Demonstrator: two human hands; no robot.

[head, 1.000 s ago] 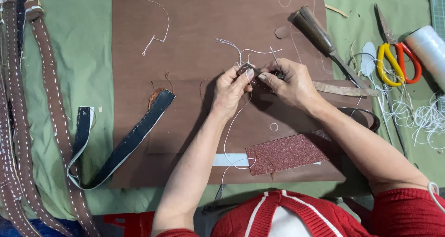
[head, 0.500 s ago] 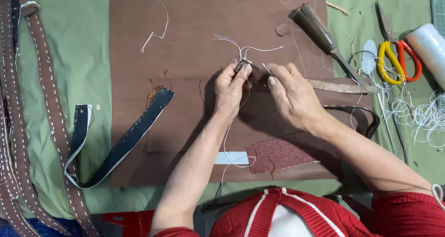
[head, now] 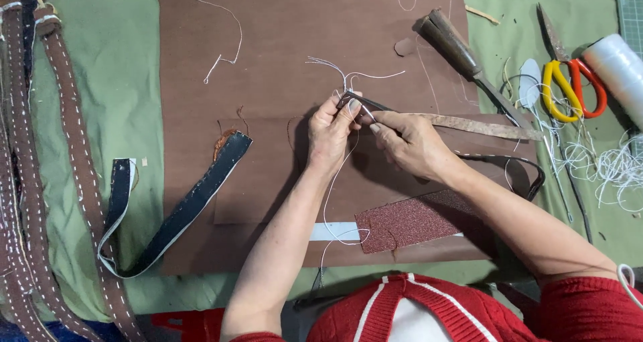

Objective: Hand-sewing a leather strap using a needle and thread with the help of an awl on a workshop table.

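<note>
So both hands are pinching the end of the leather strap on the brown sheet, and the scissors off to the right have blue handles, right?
Not quite: the head view shows the scissors have yellow and red handles, not blue. The left hand and right hand do pinch the leather strap end over the brown sheet.

Yellow-and-orange-handled scissors (head: 569,88) lie right on the green-covered counter (head: 100,101), beside a white thread spool (head: 619,67). Brown stitched straps (head: 60,175) line the left edge; a wooden-handled awl (head: 459,47) rests up top.

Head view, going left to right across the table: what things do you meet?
Stitched brown straps → dark folded strap → left hand → right hand → wooden-handled tool → scissors → white thread spool.
</note>
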